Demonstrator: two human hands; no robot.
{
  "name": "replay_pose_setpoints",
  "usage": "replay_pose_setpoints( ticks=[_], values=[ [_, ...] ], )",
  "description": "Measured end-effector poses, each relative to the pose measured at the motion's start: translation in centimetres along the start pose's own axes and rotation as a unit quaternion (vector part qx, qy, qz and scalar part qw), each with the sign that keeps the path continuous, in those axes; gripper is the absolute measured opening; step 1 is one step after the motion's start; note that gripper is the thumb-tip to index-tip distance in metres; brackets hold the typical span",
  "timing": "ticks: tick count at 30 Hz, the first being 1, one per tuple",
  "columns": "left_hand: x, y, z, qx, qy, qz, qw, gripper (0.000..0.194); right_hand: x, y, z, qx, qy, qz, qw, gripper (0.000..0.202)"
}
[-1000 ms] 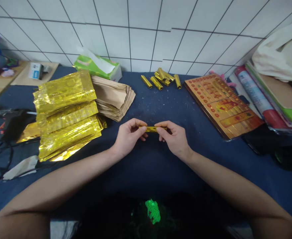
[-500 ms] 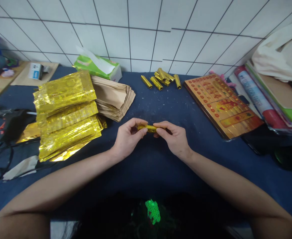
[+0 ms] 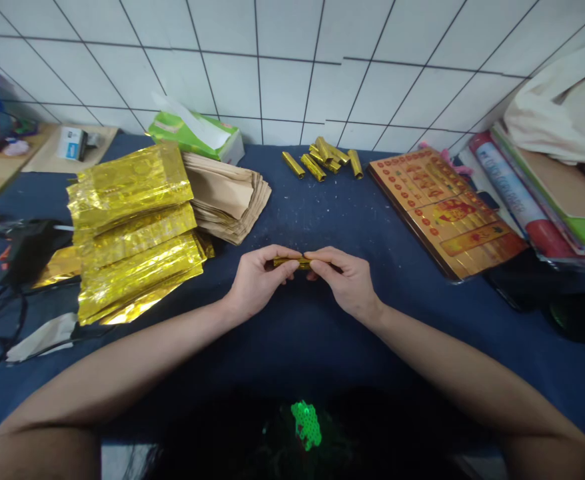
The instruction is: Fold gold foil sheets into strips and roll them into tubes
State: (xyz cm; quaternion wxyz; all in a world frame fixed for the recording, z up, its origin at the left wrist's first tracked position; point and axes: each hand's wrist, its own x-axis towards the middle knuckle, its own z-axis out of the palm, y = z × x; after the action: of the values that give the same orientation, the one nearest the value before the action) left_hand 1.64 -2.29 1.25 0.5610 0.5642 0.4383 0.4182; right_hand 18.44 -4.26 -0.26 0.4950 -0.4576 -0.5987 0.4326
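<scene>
A small roll of gold foil paper [image 3: 303,265] lies crosswise between my two hands, just above the dark blue table. My left hand [image 3: 258,277] pinches its left part between thumb and fingers. On the right end, the thumb and fingers of my right hand [image 3: 345,277] are closed in the same way. Much of the roll is hidden behind the fingertips. Beyond my hands, several finished-looking gold rolls [image 3: 325,159] lie in a loose pile near the wall. Left of my left hand sits a fanned stack of gold foil sheets [image 3: 135,227].
Brown paper sheets [image 3: 227,193] lie beside the foil, in front of a green tissue pack [image 3: 192,133]. On the right rests a gold and red printed pad [image 3: 447,210], near a red and blue tube [image 3: 510,187]. Black cables [image 3: 17,300] run along the left side.
Both hands have shifted slightly and the fingertips have come closer together over the gold roll, with the index fingers now straighter along its top. The piles have not moved.
</scene>
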Motion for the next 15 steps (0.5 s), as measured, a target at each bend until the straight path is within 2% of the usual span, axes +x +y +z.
replay_pose_setpoints(
  ticks=[5,10,12,15],
  values=[
    [-0.03,0.12,0.01,0.01,0.021,0.005,1.0,0.01,0.0,-0.03,-0.01,0.021,-0.005,0.037,0.999,0.022],
    [0.01,0.04,0.03,-0.016,0.013,0.02,1.0,0.02,0.07,-0.11,-0.03,-0.01,0.016,-0.004,1.0,0.016],
    [0.13,0.01,0.01,-0.032,0.016,0.017,0.999,0.023,0.17,-0.03,-0.05,-0.01,0.026,-0.007,1.0,0.022],
    [0.32,0.03,-0.1,-0.029,0.034,0.017,0.999,0.02,0.41,0.15,-0.09,0.046,0.038,0.012,0.998,0.043]
  ],
)
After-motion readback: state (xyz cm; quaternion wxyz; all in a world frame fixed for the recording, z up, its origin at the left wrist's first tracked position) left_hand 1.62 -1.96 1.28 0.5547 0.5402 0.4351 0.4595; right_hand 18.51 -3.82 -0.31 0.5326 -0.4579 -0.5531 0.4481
